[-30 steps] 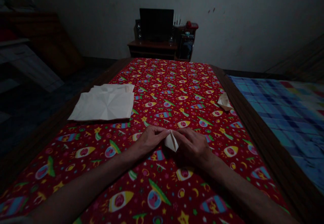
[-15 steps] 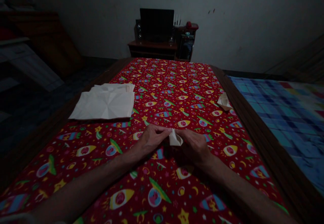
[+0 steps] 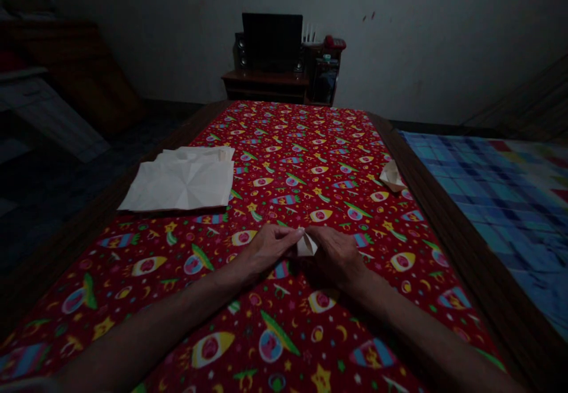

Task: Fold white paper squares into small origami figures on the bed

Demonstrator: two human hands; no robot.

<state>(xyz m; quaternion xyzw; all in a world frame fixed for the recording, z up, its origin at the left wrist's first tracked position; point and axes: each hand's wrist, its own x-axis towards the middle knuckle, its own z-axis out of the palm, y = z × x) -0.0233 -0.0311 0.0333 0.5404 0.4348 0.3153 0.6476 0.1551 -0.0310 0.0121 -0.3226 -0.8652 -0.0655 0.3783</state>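
A small folded piece of white paper [image 3: 306,245] lies pinched between both my hands on the red patterned tablecloth [image 3: 288,144]. My left hand [image 3: 265,250] grips its left side with closed fingertips. My right hand [image 3: 338,255] holds the right side, fingers curled over it. Most of the paper is hidden by my fingers.
A stack of creased white paper sheets [image 3: 181,181] lies at the left of the table. A small folded paper shape [image 3: 391,176] sits near the right edge. A blue checked mat [image 3: 497,203] lies to the right. A dark screen on a low cabinet [image 3: 271,44] stands by the far wall.
The folded paper has been pressed flatter and smaller between my fingers; less of it shows now. My hands stay in about the same place.
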